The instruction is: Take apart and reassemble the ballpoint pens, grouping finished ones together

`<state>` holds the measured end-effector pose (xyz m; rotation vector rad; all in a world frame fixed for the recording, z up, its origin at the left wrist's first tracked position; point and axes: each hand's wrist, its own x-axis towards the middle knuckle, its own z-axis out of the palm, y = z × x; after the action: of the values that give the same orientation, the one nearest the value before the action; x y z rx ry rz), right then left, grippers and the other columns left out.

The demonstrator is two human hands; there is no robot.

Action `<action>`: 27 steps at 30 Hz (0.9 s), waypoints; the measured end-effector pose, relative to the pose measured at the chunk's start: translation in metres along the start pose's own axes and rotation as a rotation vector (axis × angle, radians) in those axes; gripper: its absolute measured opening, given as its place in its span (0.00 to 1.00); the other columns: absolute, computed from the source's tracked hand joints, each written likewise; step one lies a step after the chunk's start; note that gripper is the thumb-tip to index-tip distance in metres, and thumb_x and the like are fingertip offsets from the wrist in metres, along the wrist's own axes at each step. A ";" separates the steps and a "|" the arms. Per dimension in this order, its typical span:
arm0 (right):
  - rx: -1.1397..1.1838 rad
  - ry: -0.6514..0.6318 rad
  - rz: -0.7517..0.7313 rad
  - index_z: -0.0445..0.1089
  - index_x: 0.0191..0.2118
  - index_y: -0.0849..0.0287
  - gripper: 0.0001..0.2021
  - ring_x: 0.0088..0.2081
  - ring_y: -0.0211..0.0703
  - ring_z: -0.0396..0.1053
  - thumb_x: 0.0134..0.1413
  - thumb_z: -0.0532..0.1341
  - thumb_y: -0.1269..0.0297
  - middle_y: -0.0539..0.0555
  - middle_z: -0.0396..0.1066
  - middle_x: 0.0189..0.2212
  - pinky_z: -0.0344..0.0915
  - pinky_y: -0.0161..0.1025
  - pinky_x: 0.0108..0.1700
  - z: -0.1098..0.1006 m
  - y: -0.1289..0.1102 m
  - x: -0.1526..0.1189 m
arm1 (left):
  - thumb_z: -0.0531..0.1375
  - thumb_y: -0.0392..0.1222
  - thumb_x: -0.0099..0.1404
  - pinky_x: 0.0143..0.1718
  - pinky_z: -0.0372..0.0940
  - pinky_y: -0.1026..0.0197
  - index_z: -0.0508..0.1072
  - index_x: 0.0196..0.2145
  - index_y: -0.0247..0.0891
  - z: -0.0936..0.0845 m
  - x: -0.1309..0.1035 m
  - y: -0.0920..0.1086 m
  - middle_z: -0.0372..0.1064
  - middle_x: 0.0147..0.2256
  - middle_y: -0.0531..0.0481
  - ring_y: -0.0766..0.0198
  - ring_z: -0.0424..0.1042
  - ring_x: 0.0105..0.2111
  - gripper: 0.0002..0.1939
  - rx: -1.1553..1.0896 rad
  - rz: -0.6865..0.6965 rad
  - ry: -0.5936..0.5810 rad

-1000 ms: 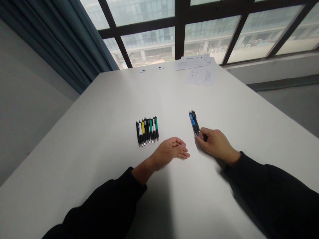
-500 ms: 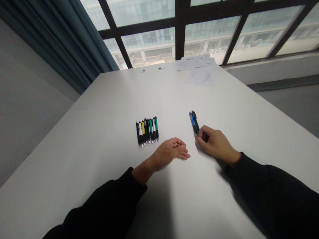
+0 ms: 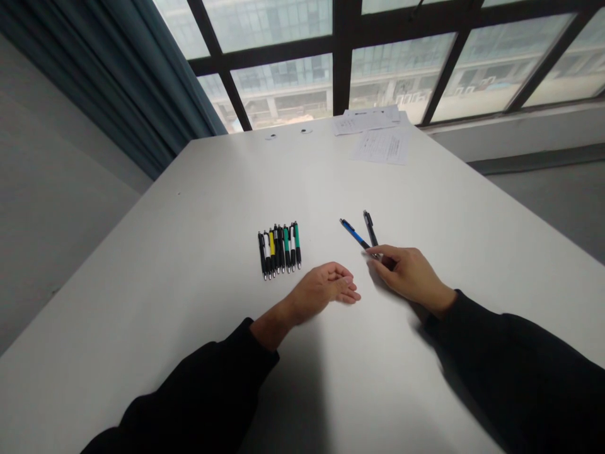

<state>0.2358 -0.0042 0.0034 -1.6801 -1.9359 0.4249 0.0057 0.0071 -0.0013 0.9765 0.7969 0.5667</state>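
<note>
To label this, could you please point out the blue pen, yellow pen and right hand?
Blue pen (image 3: pixel 356 235), head view, blue barrel.
Yellow pen (image 3: pixel 271 244), head view, yellow barrel.
Right hand (image 3: pixel 408 270), head view, its middle.

the blue pen (image 3: pixel 355 233) now slants left, its top spread apart from the dark pen (image 3: pixel 371 229) beside it; the right hand's (image 3: pixel 405 272) forefinger now stretches straighter near its lower end.

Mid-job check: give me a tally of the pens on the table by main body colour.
Black or dark pens: 4
White pens: 2
Green pens: 2
Yellow pen: 1
Blue pen: 1
Total: 10
</note>
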 end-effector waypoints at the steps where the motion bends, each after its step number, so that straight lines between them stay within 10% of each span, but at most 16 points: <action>1: 0.021 0.036 -0.025 0.80 0.46 0.57 0.14 0.24 0.41 0.68 0.59 0.60 0.62 0.51 0.75 0.25 0.61 0.38 0.31 0.000 0.001 0.000 | 0.74 0.58 0.53 0.39 0.73 0.56 0.70 0.37 0.32 0.000 0.000 0.000 0.74 0.33 0.46 0.58 0.80 0.35 0.29 -0.002 -0.001 -0.001; 13: -0.036 0.083 -0.337 0.78 0.47 0.60 0.17 0.41 0.50 0.73 0.52 0.60 0.74 0.61 0.73 0.46 0.71 0.46 0.44 0.000 0.008 0.001 | 0.75 0.58 0.51 0.39 0.73 0.56 0.70 0.38 0.32 0.002 0.000 0.000 0.74 0.32 0.46 0.59 0.79 0.34 0.30 -0.016 0.007 -0.006; 27: -0.125 0.039 -0.386 0.79 0.44 0.63 0.13 0.39 0.51 0.73 0.68 0.56 0.66 0.62 0.77 0.36 0.71 0.46 0.43 0.004 0.003 0.003 | 0.74 0.58 0.53 0.39 0.72 0.56 0.71 0.38 0.32 0.000 0.000 0.001 0.74 0.33 0.46 0.59 0.79 0.35 0.29 0.008 0.008 -0.009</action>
<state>0.2362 -0.0008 -0.0010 -1.3279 -2.2300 0.1242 0.0057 0.0073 -0.0008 0.9889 0.7884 0.5663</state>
